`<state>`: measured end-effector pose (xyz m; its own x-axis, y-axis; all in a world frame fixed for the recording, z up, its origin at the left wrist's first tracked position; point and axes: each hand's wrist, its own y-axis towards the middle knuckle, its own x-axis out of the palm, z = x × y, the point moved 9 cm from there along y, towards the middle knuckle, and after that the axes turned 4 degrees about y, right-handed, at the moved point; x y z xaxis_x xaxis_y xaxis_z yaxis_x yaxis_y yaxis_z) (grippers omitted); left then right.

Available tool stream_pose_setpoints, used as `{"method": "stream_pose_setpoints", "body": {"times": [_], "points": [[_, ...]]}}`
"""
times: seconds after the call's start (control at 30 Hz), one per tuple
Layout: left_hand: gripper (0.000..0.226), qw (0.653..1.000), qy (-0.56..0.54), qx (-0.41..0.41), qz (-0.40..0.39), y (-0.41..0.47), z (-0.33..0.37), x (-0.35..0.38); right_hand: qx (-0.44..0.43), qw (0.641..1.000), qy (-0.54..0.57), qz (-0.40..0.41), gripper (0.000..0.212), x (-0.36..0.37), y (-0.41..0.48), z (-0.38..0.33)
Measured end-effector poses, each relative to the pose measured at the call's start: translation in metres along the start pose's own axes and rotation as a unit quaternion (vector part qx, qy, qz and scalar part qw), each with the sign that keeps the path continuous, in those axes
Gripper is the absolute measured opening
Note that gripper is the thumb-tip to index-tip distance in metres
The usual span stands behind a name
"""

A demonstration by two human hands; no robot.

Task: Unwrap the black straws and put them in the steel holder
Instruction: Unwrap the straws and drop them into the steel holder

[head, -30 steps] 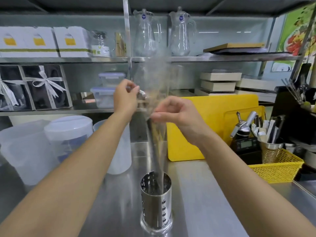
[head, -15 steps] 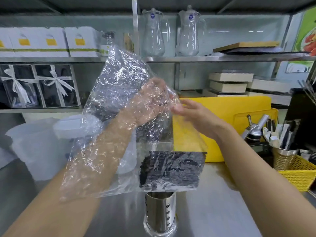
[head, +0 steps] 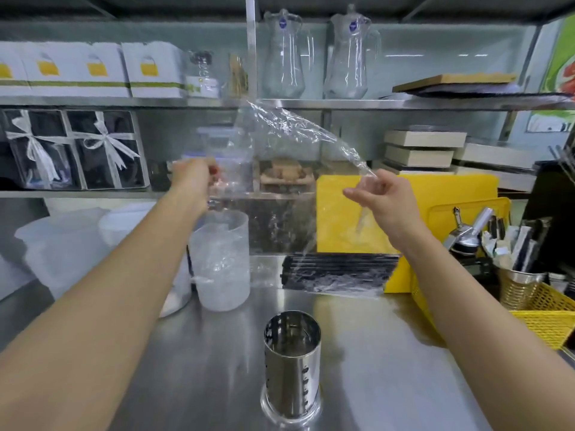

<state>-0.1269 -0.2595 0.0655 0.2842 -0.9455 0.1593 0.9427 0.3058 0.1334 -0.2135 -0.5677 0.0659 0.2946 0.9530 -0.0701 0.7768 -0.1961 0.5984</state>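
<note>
Pinching the clear wrap (head: 289, 126), apparently, both hands (head: 381, 202) hang above black straws (head: 339, 272).

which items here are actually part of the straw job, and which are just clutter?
Part of the job:
- black straws, lying bundled on the counter
- clear plastic wrap, stretched between both hands
- steel holder, upright, no straws in it
- left hand and right hand, each pinching the wrap

Just lying about:
- glass jugs on the shelf
- yellow basket
- plastic measuring jug
- yellow board
</note>
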Motion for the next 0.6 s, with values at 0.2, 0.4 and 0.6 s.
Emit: {"method": "stream_pose_setpoints", "body": {"times": [0.2,0.4,0.6], "points": [[0.034,0.818,0.270,0.508,-0.015,-0.095,0.098,0.057,-0.017,0.998,-0.055,0.001,0.026,0.010,-0.007,0.009],[0.071,0.626,0.582,0.504,-0.124,-0.115,0.058,0.128,-0.037,0.991,-0.127,-0.005,0.033,0.009,-0.016,0.007],[0.020,0.667,0.541,0.487,-0.157,-0.108,0.042,0.125,0.029,0.993,-0.113,-0.025,0.041,-0.004,-0.027,0.023]]}}
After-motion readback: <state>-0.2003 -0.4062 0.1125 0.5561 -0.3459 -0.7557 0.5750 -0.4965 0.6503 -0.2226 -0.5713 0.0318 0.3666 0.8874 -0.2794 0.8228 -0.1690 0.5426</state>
